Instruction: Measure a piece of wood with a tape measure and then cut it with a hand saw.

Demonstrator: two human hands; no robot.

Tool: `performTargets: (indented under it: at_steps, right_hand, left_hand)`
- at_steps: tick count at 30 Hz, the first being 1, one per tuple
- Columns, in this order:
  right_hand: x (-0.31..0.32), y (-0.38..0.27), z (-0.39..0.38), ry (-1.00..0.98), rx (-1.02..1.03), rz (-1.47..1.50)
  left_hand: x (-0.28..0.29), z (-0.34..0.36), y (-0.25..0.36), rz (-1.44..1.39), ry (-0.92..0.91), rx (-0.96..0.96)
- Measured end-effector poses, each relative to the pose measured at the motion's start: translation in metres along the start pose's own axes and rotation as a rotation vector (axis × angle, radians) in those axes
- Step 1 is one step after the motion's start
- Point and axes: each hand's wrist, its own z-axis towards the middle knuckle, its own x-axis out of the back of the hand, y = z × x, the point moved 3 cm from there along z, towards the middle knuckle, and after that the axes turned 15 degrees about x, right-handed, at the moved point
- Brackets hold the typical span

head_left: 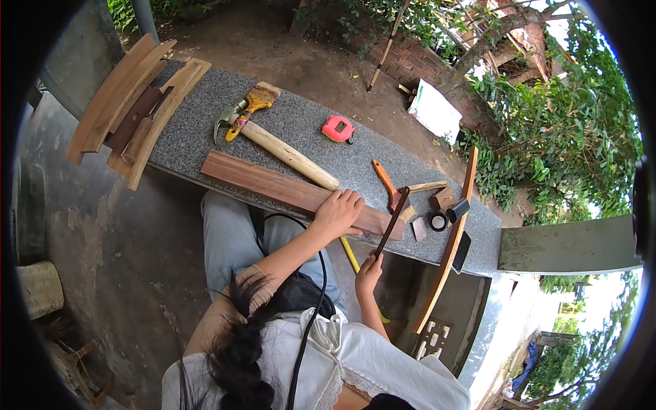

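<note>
A reddish-brown wooden board [266, 184] lies along the near edge of the grey speckled stone bench [184, 116]. My left hand [337, 212] presses down on its right part, fingers bent over the top and the board's sides. My right hand [370, 272] is below the bench edge, closed round the lower end of a long, narrow dark tool [391, 224], which slants up across the board's right end. Whether it is a file or a saw blade I cannot tell. Its upper end meets a light wooden stick [427, 186]; whether the two are joined is unclear.
Beyond the board lie a hammer [290, 154], a paintbrush [258, 102] and a pink tape measure [337, 128]. Near the tool are an orange-handled brush [385, 179], a black tape roll [437, 221] and a wooden block [443, 198]. A long strip [451, 253] overhangs at right; planks [113, 96] stack at left.
</note>
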Motion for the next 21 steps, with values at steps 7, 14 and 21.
performTargets:
  at_steps: [7, 14, 21]
  right_hand:
    - [0.012, 0.008, -0.076, -0.040, -0.002, -0.079]
    - [0.000, -0.002, 0.010, -0.039, -0.024, 0.021]
    - [0.004, 0.031, -0.086, -0.060, -0.010, -0.050]
  left_hand:
    - [0.003, 0.001, 0.001, 0.023, -0.009, -0.008]
    - [-0.004, 0.000, 0.000, -0.010, -0.023, -0.001]
    - [0.001, -0.001, -0.002, 0.005, -0.016, 0.000]
